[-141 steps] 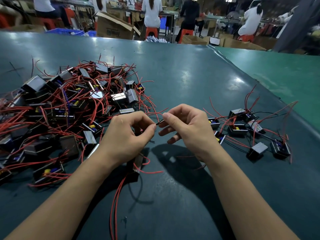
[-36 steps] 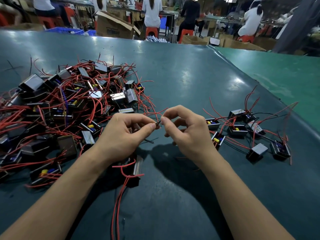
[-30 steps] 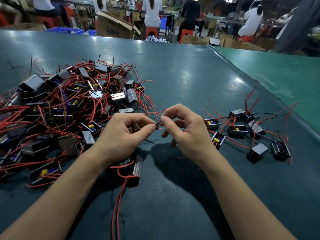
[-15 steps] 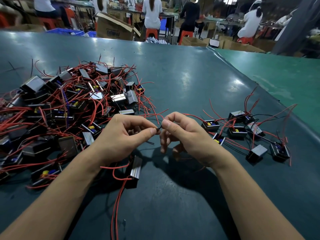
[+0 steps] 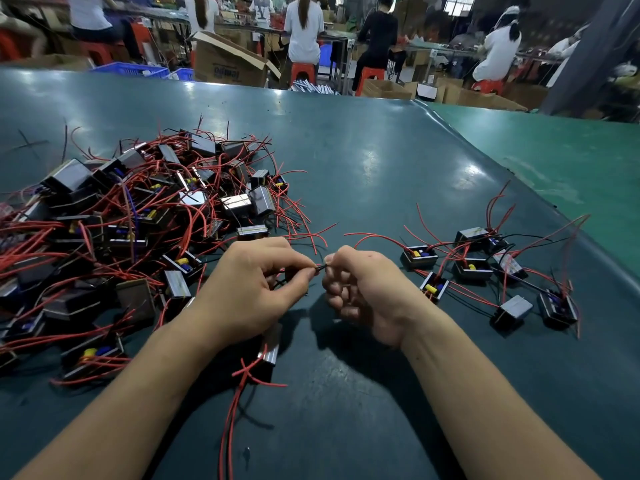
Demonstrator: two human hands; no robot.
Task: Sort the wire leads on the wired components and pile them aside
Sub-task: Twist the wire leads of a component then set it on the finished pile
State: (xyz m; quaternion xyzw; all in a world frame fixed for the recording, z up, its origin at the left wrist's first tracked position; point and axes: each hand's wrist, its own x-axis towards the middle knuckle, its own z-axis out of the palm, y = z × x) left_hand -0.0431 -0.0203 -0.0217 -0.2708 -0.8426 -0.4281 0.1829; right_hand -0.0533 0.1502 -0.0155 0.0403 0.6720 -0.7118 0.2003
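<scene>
My left hand (image 5: 251, 292) and my right hand (image 5: 363, 289) meet at the middle of the table, both pinching the same thin black wire lead (image 5: 320, 267) between thumb and forefinger. Below my left hand lies one wired component (image 5: 269, 348), a small metal-sided block with red leads (image 5: 235, 403) trailing toward me. A big tangled heap of wired components (image 5: 138, 223) with red leads fills the left side. A small group of several components (image 5: 485, 271) with spread red and black leads lies to the right.
The dark green table (image 5: 363, 161) runs on past my hands, and a lighter green surface (image 5: 554, 161) joins it at the right. Behind the table stand a cardboard box (image 5: 228, 64), blue crates (image 5: 135, 69) and several seated people.
My right hand has rolled over, its curled fingers now facing me, and both hands have dropped slightly. The pinch on the black lead holds. The component under my left hand has shifted a little.
</scene>
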